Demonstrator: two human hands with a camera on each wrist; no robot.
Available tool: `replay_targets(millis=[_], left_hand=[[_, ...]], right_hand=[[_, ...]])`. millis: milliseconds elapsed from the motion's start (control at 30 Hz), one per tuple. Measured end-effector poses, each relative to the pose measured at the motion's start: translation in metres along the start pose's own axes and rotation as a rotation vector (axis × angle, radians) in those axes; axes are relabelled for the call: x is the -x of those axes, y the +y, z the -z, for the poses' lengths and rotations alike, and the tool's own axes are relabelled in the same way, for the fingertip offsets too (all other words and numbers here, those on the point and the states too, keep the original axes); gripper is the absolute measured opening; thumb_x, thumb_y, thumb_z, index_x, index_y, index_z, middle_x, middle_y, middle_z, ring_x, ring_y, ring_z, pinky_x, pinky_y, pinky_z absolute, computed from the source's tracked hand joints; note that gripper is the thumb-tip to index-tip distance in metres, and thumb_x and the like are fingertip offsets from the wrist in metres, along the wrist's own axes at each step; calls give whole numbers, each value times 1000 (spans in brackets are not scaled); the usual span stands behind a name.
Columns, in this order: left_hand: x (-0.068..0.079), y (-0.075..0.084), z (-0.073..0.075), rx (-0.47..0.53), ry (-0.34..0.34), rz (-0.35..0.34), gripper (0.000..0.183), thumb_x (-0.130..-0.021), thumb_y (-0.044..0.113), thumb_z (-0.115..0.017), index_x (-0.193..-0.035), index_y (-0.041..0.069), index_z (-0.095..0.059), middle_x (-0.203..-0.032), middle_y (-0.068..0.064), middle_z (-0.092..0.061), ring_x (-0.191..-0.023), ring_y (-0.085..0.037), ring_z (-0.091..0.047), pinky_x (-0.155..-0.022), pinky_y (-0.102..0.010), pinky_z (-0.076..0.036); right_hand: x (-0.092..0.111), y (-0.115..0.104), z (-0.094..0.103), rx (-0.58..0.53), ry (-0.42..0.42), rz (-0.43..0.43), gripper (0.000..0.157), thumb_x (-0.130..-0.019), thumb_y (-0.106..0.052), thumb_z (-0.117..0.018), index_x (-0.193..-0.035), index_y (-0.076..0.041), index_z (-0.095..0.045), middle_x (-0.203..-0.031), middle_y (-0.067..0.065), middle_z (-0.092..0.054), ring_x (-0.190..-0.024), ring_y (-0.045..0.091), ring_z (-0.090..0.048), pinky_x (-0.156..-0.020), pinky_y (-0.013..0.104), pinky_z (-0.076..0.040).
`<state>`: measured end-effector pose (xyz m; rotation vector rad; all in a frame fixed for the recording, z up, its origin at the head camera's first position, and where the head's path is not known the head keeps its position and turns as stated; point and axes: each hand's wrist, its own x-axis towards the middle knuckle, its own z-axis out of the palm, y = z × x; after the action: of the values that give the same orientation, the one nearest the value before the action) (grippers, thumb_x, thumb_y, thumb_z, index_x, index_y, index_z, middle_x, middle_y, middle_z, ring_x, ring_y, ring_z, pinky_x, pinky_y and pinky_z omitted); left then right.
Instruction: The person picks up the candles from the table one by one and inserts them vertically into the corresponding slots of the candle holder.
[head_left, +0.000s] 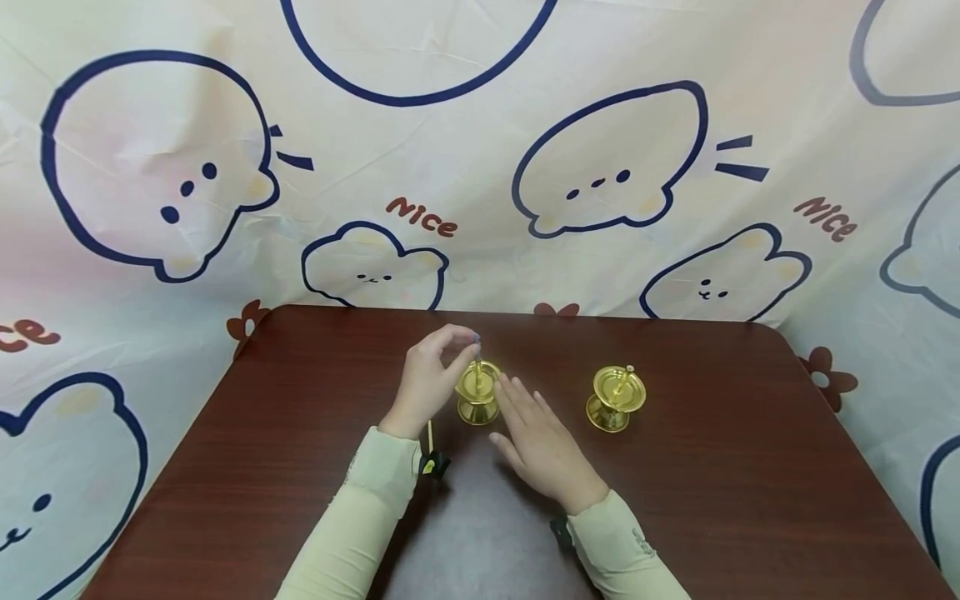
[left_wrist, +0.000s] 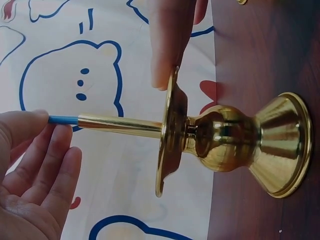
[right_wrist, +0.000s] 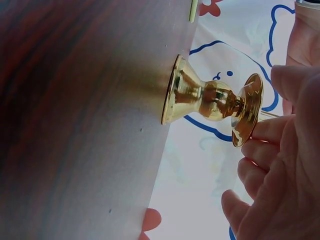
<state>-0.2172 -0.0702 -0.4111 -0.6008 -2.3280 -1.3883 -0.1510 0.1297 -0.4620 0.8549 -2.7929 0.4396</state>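
Observation:
A gold metal candle holder stands upright on the table, with a wide dish and a thin tube rising from its centre. My left hand is above it, pinching a slim blue stick between thumb and index finger. The stick's lower end meets the top of the tube, in line with it. On the other side, my right hand has its fingers extended, with fingertips at the rim of the dish. A matching gold holder stands to the right, with a small pale tip on its tube.
The dark brown wooden table has rounded far corners. A pale yellow stick shows beside my left wrist, partly hidden by the sleeve. Behind the table hangs a white cloth printed with blue cartoon outlines.

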Motion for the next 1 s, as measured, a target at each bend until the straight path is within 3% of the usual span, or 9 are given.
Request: replay_targets(millis=[800,1000], left_hand=[[1,-5,0,-20,-37,-6,14,-97,15,-70,-110,8,-71,-105,-4,-73,-99,-17,-69,-85,-38,-58],[1,-7,-1,-22,-33,-4,13,-96,14,-71,-109,9,-72,-105,-4,-74,-99,-19,-70,-84,-46,-58]], right_hand=[[-1,2,-3,-1,-48,-25,70,-105,-39,-54,-159,-3,-27,-164,12,-28,-153,27,-20,-121,49,-25],[-1,2,-2,-8,-48,-30,72,-104,-40,-55,-159,-3,-27,-164,13,-29,-153,27,-21,-121,48,-24]])
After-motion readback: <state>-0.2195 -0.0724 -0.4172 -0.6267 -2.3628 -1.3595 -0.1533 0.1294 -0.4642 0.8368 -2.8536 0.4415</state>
